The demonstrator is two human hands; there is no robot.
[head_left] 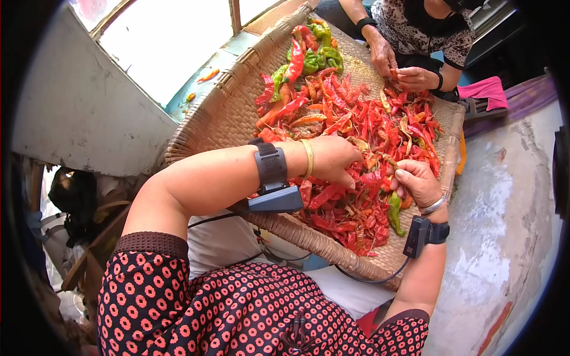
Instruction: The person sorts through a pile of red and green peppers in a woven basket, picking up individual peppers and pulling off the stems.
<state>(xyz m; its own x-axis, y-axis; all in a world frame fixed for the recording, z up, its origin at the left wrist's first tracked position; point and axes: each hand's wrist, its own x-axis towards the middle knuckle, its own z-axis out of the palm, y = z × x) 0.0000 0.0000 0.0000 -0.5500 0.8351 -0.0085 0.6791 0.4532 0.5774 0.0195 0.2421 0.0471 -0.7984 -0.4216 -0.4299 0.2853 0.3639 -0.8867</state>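
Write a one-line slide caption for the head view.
Left hand over red peppers on a woven tray, right hand pinching a wrinkled pepper, another person's hands at the far side.

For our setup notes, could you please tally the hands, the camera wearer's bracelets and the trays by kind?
Wearer's hands, left hand and right hand: 2
Other person's hands: 2
Wearer's bracelets, yellow bracelet and silver bracelet: 2
Woven tray: 1
Total: 7
The heaped peppers overlap too much to count.
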